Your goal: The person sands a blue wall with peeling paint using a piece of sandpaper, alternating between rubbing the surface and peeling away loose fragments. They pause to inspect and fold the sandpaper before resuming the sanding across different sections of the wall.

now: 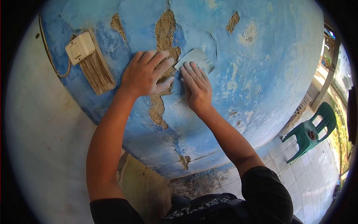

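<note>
A blue wall with peeling paint fills the middle of the view. My left hand lies on it with its fingers apart, across the left edge of a bare, rough patch. Just right of that patch, my right hand presses a grey-blue sheet of sandpaper against the wall, its fingers close together over the sheet's lower part. Printed marks show on the sheet's back. Pale dust coats the fingertips of both hands.
At the upper left a white switch sits on a wooden board, with a cable running from it. A green plastic chair stands on the tiled floor at the right. A pale wall is at the left.
</note>
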Demonstrator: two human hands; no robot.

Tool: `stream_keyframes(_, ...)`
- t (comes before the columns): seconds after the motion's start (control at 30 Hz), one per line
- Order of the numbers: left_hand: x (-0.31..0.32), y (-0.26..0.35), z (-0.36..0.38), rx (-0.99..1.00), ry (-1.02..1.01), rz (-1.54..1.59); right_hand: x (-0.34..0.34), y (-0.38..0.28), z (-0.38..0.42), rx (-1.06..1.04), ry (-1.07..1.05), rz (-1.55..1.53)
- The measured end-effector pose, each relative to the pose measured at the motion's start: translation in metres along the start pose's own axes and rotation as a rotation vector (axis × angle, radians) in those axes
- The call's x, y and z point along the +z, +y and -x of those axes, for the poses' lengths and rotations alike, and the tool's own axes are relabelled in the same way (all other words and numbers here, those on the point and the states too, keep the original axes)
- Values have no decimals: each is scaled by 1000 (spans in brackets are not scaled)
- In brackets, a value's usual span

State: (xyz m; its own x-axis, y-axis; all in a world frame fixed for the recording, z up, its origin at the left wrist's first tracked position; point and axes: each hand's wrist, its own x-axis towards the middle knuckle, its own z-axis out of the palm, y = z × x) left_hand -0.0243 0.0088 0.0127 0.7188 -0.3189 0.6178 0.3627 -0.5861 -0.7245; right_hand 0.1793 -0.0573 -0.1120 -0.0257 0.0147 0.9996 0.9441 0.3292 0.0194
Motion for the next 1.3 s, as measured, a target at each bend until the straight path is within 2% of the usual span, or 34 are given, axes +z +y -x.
stream_keyframes(0.17,0,-3,-2,5,-14,-2,-11,17,-8,-105,-42,-33)
stream_keyframes(0.4,0,-3,-2,12,-9,3,-26,31,-18,-123,-149,-37)
stream_keyframes(0.47,0,-2,-2,4,-15,-7,-36,34,-23,-204,-226,181)
stream_keyframes(0.57,2,-1,-1,17,-8,-24,-35,54,-30,-240,-257,148)
stream_keyframes(0.83,2,0,0,9,-12,-24,-31,45,-61,-242,-184,167)
stream_keyframes(0.9,2,-1,-1,8,-14,-22,-28,39,-50,-127,-110,14)
stream_keyframes(0.93,2,-1,-2,8,-10,-25,-26,35,-38,-128,-112,15)
stream_keyframes(1.0,1,0,-1,5,-9,-18,-24,23,1,5,-129,-66)
stream_keyframes(1.07,2,-1,-1,17,-10,-44,-16,20,49,18,-176,-37)
stream_keyframes(1.13,2,2,0,16,-8,-41,-16,16,44,22,-206,-9)
stream_keyframes(1.23,2,1,-1,19,-12,-42,-13,23,-8,128,-47,22)
stream_keyframes(1.3,2,3,-1,16,-22,-38,-6,25,-40,126,18,3)
